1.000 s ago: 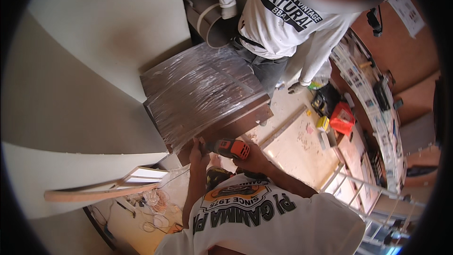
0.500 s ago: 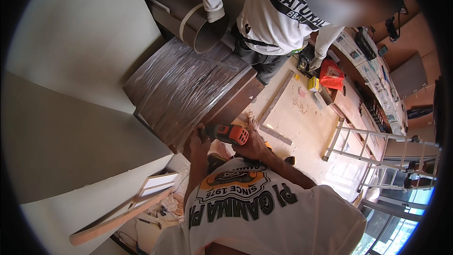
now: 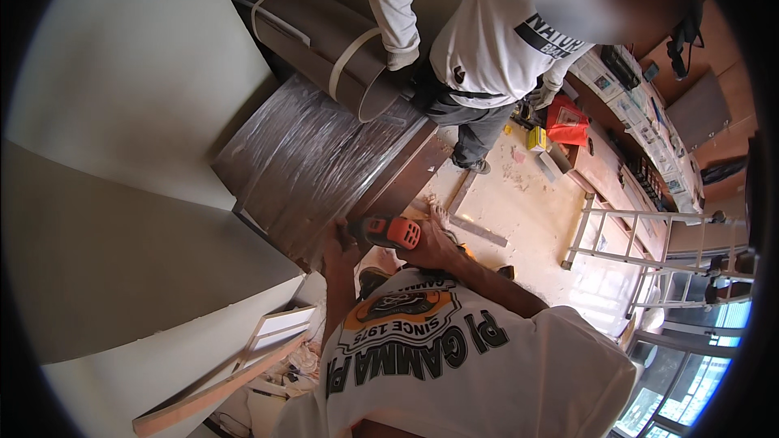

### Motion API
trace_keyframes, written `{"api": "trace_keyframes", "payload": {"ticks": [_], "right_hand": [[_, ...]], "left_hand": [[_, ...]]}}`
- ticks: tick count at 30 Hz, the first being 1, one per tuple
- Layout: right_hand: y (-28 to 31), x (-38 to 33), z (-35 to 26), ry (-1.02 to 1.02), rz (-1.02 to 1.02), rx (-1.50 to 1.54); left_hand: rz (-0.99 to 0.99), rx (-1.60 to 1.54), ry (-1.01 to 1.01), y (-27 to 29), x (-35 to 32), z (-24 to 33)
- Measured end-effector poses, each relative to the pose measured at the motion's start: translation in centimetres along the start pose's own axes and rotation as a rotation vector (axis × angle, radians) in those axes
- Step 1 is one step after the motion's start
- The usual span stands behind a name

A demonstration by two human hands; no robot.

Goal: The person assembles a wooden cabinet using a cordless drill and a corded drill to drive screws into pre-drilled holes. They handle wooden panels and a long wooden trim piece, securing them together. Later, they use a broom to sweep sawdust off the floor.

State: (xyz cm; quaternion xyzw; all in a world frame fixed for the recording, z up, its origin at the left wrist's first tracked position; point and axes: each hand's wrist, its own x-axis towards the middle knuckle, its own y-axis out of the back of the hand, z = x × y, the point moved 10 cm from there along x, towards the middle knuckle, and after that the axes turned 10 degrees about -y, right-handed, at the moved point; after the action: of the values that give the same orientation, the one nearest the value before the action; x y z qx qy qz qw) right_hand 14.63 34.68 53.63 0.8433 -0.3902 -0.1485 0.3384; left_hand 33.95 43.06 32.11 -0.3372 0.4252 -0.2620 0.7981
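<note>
Right hand (image 3: 434,245) wrapped around the orange-and-black power drill (image 3: 388,232), fingers closed on the grip. Drill lies roughly level, nose pointing left at the near corner of the dark cabinet (image 3: 324,164). Left hand (image 3: 339,245) sits just left of the drill nose, pressed against the cabinet's near edge; fingers look curled on the edge, but can't tell how tightly. Both forearms come up from the person's white printed shirt (image 3: 454,357) at the bottom of the view.

Cabinet: dark brown box wrapped in shiny clear film, at centre, tilted in the frame. Its right side panel faces the pale floor (image 3: 552,219).

Far side: a second person in a white shirt (image 3: 487,40) stands at the cabinet's far edge, gloved hand (image 3: 402,57) on a rolled dark sheet (image 3: 324,36) banded with pale tape, which rests on the cabinet's far corner.

Left: large pale panels (image 3: 138,97) just beside the cabinet. Near left: wooden strip (image 3: 219,389) and scraps on the floor. Right: aluminium ladder (image 3: 649,251) lying flat; red toolbox (image 3: 566,122) and a yellow box (image 3: 535,139) near the second person's feet. Long grey bar (image 3: 479,231) on the floor just right of the drill hand.
</note>
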Motion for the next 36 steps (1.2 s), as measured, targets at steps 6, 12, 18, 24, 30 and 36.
{"api": "trace_keyframes", "payload": {"ticks": [6,12,18,24,30,36], "right_hand": [[-1.1,-1.3,2.6,0.002,0.075,0.034],[-0.7,-0.8,1.0,0.065,0.076,-0.063],[-1.5,-0.5,1.5,0.053,0.02,-0.117],[-1.4,-1.5,1.8,0.169,0.208,-0.218],[-0.1,-0.9,0.8,0.113,0.126,-0.159],[0.2,-0.9,0.8,0.128,0.116,-0.205]], "left_hand": [[-0.064,0.246,-0.078,-5.8,-3.7,1.3],[-0.064,0.38,-0.142,-0.8,0.4,1.2],[-0.072,0.262,0.002,-6.9,-4.1,0.9],[-0.336,0.812,-0.302,-12.5,-6.7,3.3],[-0.186,0.592,-0.095,-8.9,-4.0,1.6],[-0.048,0.311,0.061,-10.4,-5.0,0.5]]}}
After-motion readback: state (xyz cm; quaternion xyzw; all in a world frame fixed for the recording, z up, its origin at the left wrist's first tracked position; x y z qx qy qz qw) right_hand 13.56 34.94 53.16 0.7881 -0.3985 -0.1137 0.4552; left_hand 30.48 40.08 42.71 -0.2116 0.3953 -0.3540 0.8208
